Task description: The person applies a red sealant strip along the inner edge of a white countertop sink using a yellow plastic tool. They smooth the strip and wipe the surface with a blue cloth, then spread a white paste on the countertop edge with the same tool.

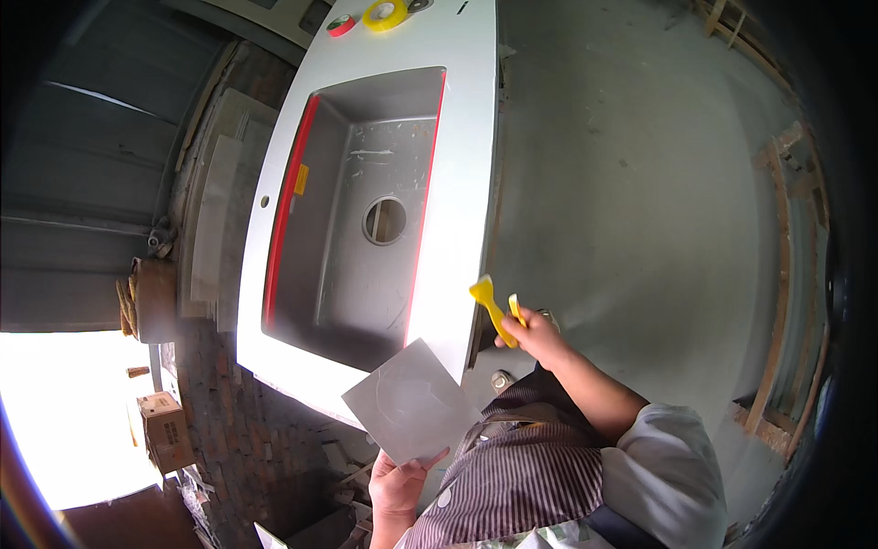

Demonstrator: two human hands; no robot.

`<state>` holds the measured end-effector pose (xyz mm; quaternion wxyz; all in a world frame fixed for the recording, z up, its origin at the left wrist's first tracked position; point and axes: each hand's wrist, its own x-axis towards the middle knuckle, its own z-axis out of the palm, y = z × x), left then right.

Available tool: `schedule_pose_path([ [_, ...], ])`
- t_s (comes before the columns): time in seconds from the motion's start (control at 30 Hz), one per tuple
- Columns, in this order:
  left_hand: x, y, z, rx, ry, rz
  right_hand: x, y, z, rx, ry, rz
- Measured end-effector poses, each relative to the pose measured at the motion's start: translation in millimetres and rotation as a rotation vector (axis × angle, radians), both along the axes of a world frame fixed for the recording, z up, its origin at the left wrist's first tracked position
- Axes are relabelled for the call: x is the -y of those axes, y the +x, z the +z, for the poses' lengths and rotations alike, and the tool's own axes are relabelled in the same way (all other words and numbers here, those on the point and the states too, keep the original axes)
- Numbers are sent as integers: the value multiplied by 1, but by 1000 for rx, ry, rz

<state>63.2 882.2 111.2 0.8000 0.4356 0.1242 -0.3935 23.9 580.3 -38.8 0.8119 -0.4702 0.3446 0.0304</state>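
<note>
My left hand [397, 485] grips the lower edge of a flat grey square plate [410, 403], thumb on top. The plate is tilted over the near end of a white countertop [457, 238] and hides part of its corner. My right hand [538, 335] is closed round a yellow scraper [487, 295], its wide end toward the counter's right edge. A second yellow piece sticks up from the same fist; I cannot tell what it is. A grey sink [315, 265] is set in the countertop, with red tape [294, 188] along its long sides.
A roll of yellow tape [384, 14] and a red tape roll [341, 26] lie at the counter's far end. Pale boards [219, 201] lean on the left. Cardboard box [165, 430] stands lower left; a wooden frame [777, 302] is far right.
</note>
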Motion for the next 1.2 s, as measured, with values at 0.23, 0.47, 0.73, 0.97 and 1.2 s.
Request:
schedule_pose_path([
  [0.23, -41, -10, 4, 44, -65, -5, -15, -36, -1, 108, -116, -37],
  [0.47, -63, -26, 17, 20, 83, 52, -55, -9, -1, 104, -37, -77],
  [0.73, -91, -40, 15, 34, 113, 64, -110, -107, -22, 67, -250, 160],
  [0.97, -78, -49, 20, 22, 116, -46, -105, -91, 115, 344, -115, 227],
  [1.2, -67, -55, 17, 63, 147, -88, -115, -51, 160, 326, -330, 630],
])
